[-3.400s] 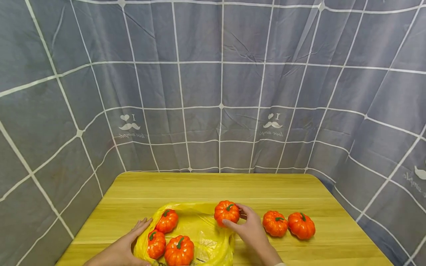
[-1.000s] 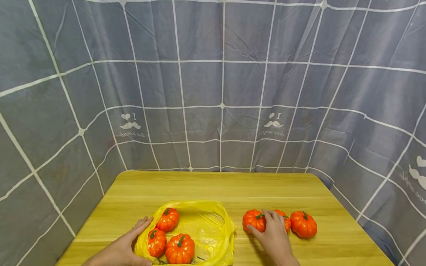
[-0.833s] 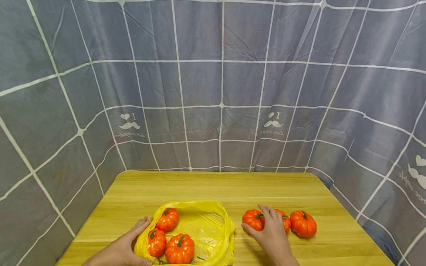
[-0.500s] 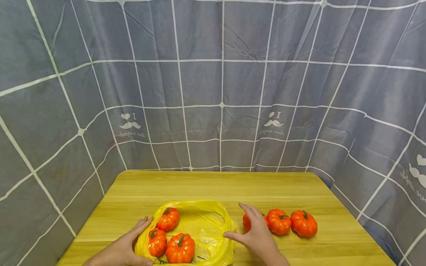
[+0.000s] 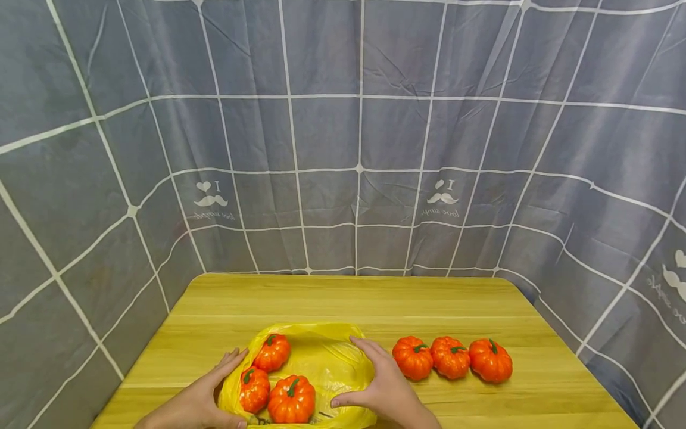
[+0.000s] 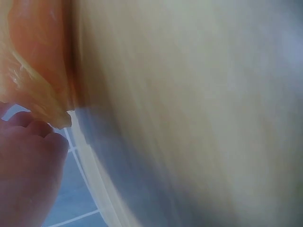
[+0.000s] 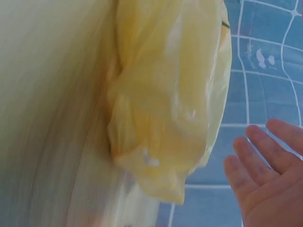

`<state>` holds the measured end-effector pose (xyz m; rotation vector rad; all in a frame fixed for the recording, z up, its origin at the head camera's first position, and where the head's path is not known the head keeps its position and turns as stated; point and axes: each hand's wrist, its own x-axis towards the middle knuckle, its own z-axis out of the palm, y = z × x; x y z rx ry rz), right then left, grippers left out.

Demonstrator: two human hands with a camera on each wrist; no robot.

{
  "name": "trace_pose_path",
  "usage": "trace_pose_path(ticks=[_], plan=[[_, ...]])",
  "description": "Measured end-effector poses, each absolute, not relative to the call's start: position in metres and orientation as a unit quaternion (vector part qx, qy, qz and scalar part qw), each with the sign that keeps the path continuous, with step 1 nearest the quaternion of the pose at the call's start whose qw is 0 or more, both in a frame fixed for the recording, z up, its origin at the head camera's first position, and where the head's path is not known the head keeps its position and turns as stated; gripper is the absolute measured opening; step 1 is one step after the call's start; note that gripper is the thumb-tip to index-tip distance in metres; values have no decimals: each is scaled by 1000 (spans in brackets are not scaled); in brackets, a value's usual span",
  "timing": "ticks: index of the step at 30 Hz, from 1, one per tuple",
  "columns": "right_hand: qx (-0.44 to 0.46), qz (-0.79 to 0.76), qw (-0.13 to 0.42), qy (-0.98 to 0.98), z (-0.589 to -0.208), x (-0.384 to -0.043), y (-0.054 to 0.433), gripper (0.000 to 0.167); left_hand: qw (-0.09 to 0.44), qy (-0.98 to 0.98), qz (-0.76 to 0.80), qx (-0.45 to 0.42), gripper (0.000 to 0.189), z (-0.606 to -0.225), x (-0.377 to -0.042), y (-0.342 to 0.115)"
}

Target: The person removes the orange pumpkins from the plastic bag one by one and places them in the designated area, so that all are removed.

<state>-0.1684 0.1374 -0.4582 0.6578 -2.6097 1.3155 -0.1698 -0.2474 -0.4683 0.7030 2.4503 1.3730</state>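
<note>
A yellow plastic bag (image 5: 343, 360) lies with its mouth spread wide near the table's front. Inside its left part sit three small orange pumpkins with green stems, the nearest pumpkin (image 5: 292, 399) among them. My left hand (image 5: 200, 396) holds the bag's left side, fingers at the far rim and thumb near the front; in the left wrist view the fingers (image 6: 35, 127) bend beside the bag's edge. At the bag's right rim is my right hand (image 5: 388, 387), thumb and fingers spread, nothing in it. Its fingers (image 7: 258, 161) look straight and apart from the bag in the right wrist view.
Three more orange pumpkins stand in a row right of the bag: a left one (image 5: 412, 358), a middle one (image 5: 450, 357) and a right one (image 5: 490, 361). The wooden table (image 5: 343, 298) is enclosed by a grey grid-patterned curtain (image 5: 321, 137).
My right hand took a pumpkin out of the bag, set it left of the other two on the table, let go and came back to the bag's right rim. The left hand stayed.
</note>
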Motion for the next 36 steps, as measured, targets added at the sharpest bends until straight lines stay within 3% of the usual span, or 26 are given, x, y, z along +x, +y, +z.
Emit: trace_pose_path(ticks=[6, 15, 23, 36], plan=[[226, 443, 46, -866, -455, -168, 120, 99, 124, 844, 467, 232, 108, -466, -170, -246], [228, 427, -37, -874, -455, -165, 90, 102, 123, 846, 465, 231, 108, -465, -169, -246], [242, 387, -40, -889, -465, -164, 72, 103, 125, 845, 468, 228, 109, -465, -169, -245], [231, 409, -98, -877, -476, -163, 64, 95, 123, 844, 467, 232, 108, -467, -169, -246]])
